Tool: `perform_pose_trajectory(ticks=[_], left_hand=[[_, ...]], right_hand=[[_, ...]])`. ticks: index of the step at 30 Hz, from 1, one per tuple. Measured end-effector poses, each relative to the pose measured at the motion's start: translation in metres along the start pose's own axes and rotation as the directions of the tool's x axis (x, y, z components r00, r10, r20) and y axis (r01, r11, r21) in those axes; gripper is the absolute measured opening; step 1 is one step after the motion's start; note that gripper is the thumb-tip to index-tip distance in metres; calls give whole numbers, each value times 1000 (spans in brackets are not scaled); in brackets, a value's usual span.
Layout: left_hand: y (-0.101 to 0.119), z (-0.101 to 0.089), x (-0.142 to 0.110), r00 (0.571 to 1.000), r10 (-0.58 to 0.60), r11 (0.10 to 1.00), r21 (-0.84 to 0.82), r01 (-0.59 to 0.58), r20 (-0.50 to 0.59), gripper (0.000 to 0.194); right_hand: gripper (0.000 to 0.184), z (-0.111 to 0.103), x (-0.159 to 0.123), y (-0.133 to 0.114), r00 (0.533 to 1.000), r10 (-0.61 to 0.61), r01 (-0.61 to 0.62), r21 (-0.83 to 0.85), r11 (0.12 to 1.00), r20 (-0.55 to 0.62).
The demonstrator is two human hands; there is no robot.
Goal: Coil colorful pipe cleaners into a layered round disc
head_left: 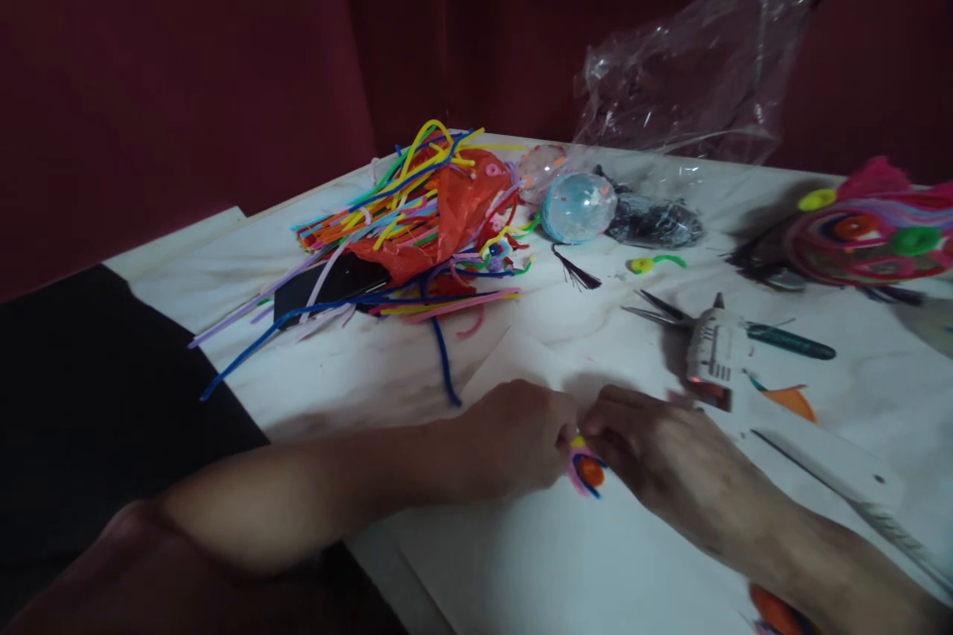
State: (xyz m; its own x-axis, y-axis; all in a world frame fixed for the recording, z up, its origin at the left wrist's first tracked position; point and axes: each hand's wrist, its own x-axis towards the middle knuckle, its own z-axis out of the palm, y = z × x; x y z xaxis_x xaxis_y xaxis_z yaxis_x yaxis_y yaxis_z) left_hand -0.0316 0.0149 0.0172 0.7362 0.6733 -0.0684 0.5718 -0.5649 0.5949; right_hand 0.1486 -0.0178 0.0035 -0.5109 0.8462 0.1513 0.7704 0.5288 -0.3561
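Note:
Both my hands meet over the white paper at the front of the table. My left hand and my right hand are closed, fingertips together, on a small pipe-cleaner piece. It has an orange coil in the middle, with blue, pink and yellow strands around it. Which fingers grip which strand is hard to make out. Beyond my right hand lies a white glue gun, and scissors with dark green handles lie partly behind it. Under my right forearm another orange coiled piece shows in part.
A heap of colourful pipe cleaners with red plastic wrapping lies at the back left. Behind are a clear round ball, a clear plastic bag and a black tassel. A decorated pink piece stands at right, near a cutter knife.

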Motion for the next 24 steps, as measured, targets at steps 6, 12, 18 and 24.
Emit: perform_pose_trajectory(ticks=[6, 12, 18, 24], left_hand=[[3, -5, -2, 998, 53, 998, 42, -54, 30, 11], [5, -23, -3, 984, -25, 999, 33, 19, 177, 22], [-11, -30, 2, 954, 196, 971, 92, -221, 226, 34], [-13, -28, 5, 943, 193, 970, 92, -225, 270, 34]], right_hand=[[18, 1, 4, 1, 1000, -6, 7, -14, 1000, 13], [15, -1, 3, 2, 1000, -9, 9, -17, 1000, 16], [19, -3, 3, 4, 999, -30, 29, 13, 999, 34], [21, -5, 3, 4, 998, -38, 36, 35, 999, 46]])
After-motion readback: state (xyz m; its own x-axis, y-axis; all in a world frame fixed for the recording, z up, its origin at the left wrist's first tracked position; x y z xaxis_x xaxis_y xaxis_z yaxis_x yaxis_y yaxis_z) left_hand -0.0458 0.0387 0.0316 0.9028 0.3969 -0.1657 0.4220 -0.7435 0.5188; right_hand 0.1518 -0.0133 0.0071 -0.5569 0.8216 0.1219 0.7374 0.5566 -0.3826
